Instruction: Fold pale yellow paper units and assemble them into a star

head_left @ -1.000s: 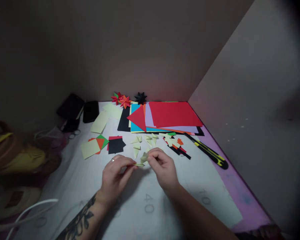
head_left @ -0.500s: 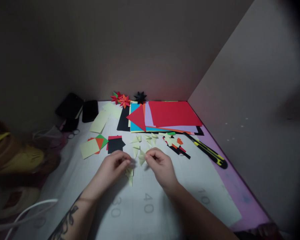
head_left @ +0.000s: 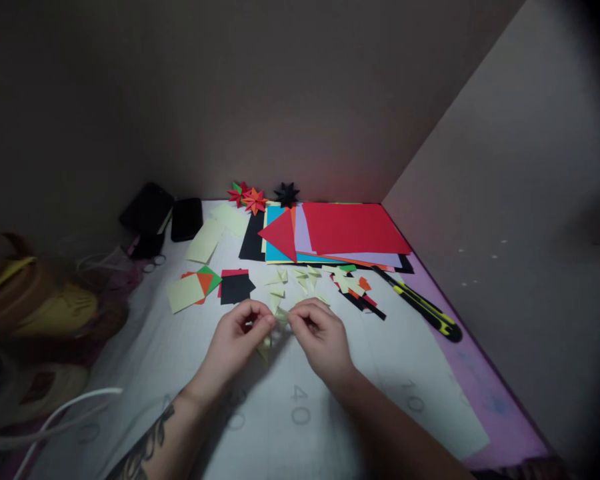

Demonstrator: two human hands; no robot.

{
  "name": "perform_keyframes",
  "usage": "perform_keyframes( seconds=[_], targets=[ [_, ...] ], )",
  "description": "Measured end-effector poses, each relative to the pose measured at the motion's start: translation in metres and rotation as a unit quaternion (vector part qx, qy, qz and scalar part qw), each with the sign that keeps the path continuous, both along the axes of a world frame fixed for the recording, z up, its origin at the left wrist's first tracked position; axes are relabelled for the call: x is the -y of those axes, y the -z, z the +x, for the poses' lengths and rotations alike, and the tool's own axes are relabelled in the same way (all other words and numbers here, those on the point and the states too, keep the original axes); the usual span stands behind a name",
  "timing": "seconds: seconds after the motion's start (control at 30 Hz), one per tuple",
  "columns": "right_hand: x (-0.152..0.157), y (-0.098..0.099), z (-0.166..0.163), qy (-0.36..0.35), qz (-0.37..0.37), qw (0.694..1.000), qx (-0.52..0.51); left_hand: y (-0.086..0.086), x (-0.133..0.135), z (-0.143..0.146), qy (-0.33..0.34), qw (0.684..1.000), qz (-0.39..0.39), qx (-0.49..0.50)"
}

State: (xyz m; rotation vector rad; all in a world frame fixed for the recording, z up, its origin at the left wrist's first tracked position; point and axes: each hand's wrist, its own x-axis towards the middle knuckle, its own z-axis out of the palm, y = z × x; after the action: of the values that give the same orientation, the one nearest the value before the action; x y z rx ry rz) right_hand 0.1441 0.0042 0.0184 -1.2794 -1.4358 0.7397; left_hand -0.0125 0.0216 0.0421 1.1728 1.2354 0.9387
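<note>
Between my two hands is a small folded piece of pale yellow paper (head_left: 281, 316). My left hand (head_left: 244, 330) pinches its left side with thumb and forefinger. On the opposite side, my right hand (head_left: 321, 337) grips it with the fingertips. More folded pale yellow pieces (head_left: 305, 277) lie just beyond my fingers, and a few others (head_left: 265, 348) sit partly hidden by my left hand. Left of these is a stack of black and red paper squares (head_left: 236, 288). Farther left lie pale yellow, orange and green squares (head_left: 186, 294).
Coloured paper sheets (head_left: 355, 230) are piled at the back, with folded paper stars (head_left: 254, 200) behind them. A yellow and black utility knife (head_left: 423, 307) lies at right beside paper scraps (head_left: 353, 287). Two dark flat objects (head_left: 187, 220) and a white cable (head_left: 75, 400) are at left.
My left hand has come in to the right and now pinches the folded paper, which only my right hand held before. The view has shifted slightly.
</note>
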Motion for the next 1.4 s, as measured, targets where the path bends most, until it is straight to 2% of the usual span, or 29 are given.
perform_keyframes(
  seconds=[0.27,0.47,0.7,0.87,1.0,1.1,1.23,1.4],
  targets=[
    [0.001,0.001,-0.001,0.000,0.018,1.000,0.017,0.006,0.001,0.001,0.003,1.000,-0.014,0.000],
    [0.003,0.001,-0.004,0.016,0.042,0.998,0.042,0.014,0.004,0.004,-0.014,1.000,-0.010,-0.002],
    [0.003,0.002,-0.006,0.018,0.032,0.999,0.025,0.019,0.007,0.005,-0.041,0.998,-0.028,0.032],
    [0.003,0.003,-0.007,0.005,-0.007,1.000,-0.026,0.023,0.010,0.012,-0.096,0.991,-0.039,0.081],
    [0.002,0.006,-0.009,-0.001,-0.084,0.990,-0.109,0.022,0.013,0.015,-0.113,0.986,-0.065,0.107],
    [0.002,0.007,-0.010,-0.014,-0.135,0.976,-0.170,0.019,0.014,0.016,-0.122,0.986,-0.057,0.099],
    [0.002,0.006,-0.012,-0.021,-0.152,0.967,-0.203,0.016,0.015,0.017,-0.133,0.988,-0.034,0.076],
    [0.002,0.006,-0.012,-0.024,-0.148,0.968,-0.204,0.014,0.015,0.016,-0.111,0.992,-0.007,0.064]
  ],
)
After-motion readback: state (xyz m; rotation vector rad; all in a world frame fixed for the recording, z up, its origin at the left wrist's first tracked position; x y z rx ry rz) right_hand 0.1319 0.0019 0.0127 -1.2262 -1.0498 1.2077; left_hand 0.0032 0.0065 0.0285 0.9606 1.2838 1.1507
